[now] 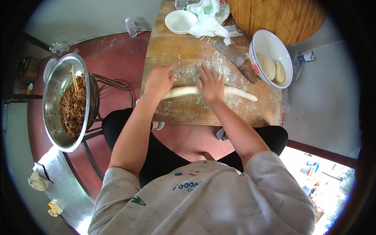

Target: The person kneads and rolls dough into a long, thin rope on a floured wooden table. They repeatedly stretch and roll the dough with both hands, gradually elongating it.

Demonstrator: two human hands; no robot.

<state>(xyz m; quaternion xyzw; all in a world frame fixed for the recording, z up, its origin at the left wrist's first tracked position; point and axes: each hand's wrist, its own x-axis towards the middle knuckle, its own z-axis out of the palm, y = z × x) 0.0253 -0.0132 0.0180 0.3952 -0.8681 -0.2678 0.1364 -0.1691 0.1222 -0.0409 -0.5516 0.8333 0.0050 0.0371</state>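
A long rope of white dough [239, 92] lies across a floured wooden table [170, 114]. My right hand [211, 86] rests flat over the middle of the rope, palm down and fingers spread. Over the rope's left part is my left hand [160, 80], its fingers bent and its thumb apart from them. My left wrist hides some of the dough; whether that palm touches it cannot be seen. Beyond my right hand lies a cleaver [227, 53] with a wooden handle, its blade dusted with flour.
A patterned bowl [271, 44] holding dough pieces stands at the table's right. A white bowl [180, 22] and crumpled plastic bags [210, 25] sit at the back, near a round wooden board [276, 17]. Left, a metal basin [50, 117] holds brown filling [73, 108] and chopsticks [75, 79].
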